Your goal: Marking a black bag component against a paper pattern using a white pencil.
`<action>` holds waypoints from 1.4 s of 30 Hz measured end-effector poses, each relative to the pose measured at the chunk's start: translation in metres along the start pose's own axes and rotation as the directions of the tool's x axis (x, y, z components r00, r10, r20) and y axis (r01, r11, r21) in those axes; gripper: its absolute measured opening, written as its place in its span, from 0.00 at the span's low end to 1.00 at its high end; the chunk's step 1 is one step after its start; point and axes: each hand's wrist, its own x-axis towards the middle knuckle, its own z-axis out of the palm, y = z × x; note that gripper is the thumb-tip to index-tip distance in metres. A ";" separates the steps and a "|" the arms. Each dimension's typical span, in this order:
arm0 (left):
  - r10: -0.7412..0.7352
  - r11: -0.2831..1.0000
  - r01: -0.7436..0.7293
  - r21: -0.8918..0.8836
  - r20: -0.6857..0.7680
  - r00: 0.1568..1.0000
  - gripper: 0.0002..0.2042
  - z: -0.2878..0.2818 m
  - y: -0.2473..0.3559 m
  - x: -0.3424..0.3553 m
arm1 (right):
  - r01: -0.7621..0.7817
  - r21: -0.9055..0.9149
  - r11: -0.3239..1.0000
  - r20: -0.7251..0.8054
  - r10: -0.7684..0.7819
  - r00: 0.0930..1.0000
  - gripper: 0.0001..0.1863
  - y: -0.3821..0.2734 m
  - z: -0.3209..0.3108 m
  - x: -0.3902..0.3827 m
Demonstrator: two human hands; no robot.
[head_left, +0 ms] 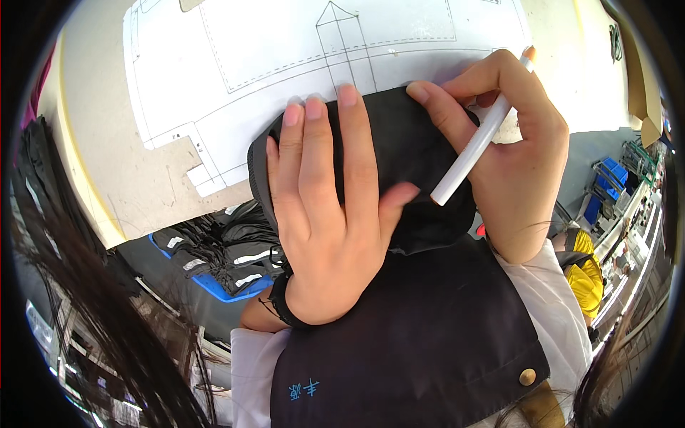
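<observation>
My left hand [325, 200] lies flat on a black fabric piece [403, 146], fingers stretched out and apart, their tips at its far edge. A white pen [471, 160] is held in my right hand [528, 150], slanting between thumb and fingers. The right thumb touches the fabric's far edge close to a paper pattern sheet [271, 46]. Drawn on that white sheet are solid and dashed lines and a pointed strip shape. The black piece overlaps the sheet's near side and hangs over the table's front edge. Part of the fabric is hidden under both hands.
The pale table [93, 157] reaches to the far side. Below it on the left, a blue crate [235, 291] holds dark garment pieces. Black fabric [43, 185] hangs at the far left. Blue bins [606, 182] and a yellow bundle [584, 285] are at right.
</observation>
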 end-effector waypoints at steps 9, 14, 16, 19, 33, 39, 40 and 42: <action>0.000 0.998 0.002 0.055 -0.022 1.000 0.28 0.009 0.000 -0.005 | -0.042 0.100 0.994 0.010 0.041 0.999 0.10 0.004 0.002 0.000; -0.006 0.999 0.005 0.053 0.020 1.000 0.28 0.006 0.002 -0.004 | -0.015 0.117 0.993 -0.009 0.017 1.000 0.10 0.006 0.000 0.001; -0.002 0.999 0.001 0.039 0.015 1.000 0.27 0.007 0.000 -0.005 | -0.021 0.124 0.992 -0.012 0.022 1.000 0.10 0.005 0.001 0.001; 0.003 1.000 -0.003 0.014 0.003 1.000 0.27 0.008 -0.002 -0.006 | -0.016 0.125 0.992 -0.003 0.017 1.000 0.11 0.005 0.001 0.003; -0.041 0.999 0.040 0.035 0.020 0.999 0.26 0.008 0.005 -0.004 | -0.112 0.197 0.974 0.067 0.101 0.993 0.09 0.006 -0.005 0.004; -0.113 0.994 0.113 -0.001 0.007 0.994 0.30 0.009 0.012 -0.001 | -0.127 0.477 0.870 -0.017 0.154 0.988 0.28 0.012 -0.023 0.010; -0.106 0.994 0.106 -0.006 0.010 0.994 0.30 0.008 0.013 -0.001 | -0.108 0.652 0.751 -0.045 0.180 0.983 0.32 0.011 -0.028 0.010; -0.118 0.993 0.118 0.003 0.006 0.993 0.31 0.008 0.011 -0.002 | -0.106 0.810 0.577 -0.003 0.185 0.983 0.26 0.009 -0.026 0.009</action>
